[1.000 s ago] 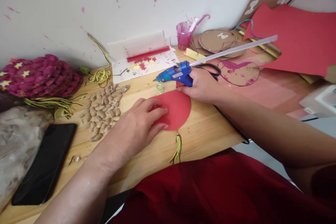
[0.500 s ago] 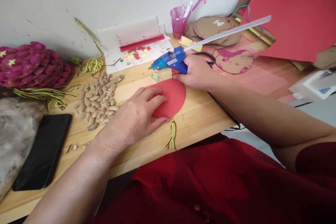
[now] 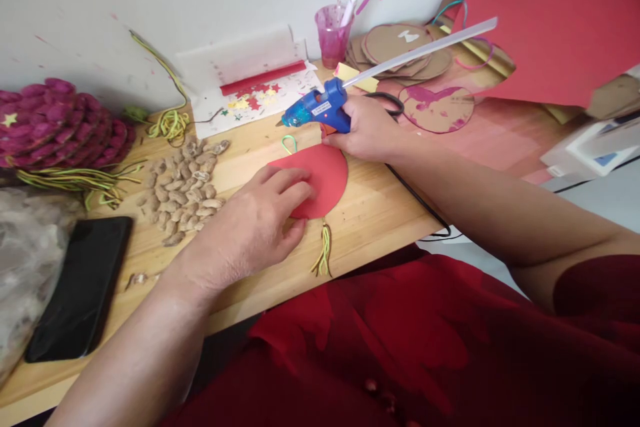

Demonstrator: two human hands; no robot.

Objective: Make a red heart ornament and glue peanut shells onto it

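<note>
My right hand (image 3: pixel 373 130) is wrapped round the handle of a blue hot glue gun (image 3: pixel 320 109). A long translucent glue stick (image 3: pixel 425 50) juts from its back, and its nozzle points left, above the table. Under the gun lies a red paper disc (image 3: pixel 330 183), with a green cord loop (image 3: pixel 289 143) at its far edge and a yellow-green tassel (image 3: pixel 323 250) at its near edge. My left hand (image 3: pixel 267 213) rests on the disc's left part, fingers spread and slightly bent, holding nothing. Its palm hides part of the disc.
Peanuts (image 3: pixel 183 190) lie in a pile left of my left hand, near a black phone (image 3: pixel 80 287) and a purple peanut-covered craft (image 3: pixel 65 123). Behind are star sequins (image 3: pixel 250 101) on white paper and a pink cup (image 3: pixel 333 37). Cardboard discs (image 3: pixel 400 47) and red paper (image 3: pixel 555 40) lie right.
My left thumb has drawn in from the disc's near edge toward the palm. The whole view has shifted slightly; the glue gun stays in my right hand.
</note>
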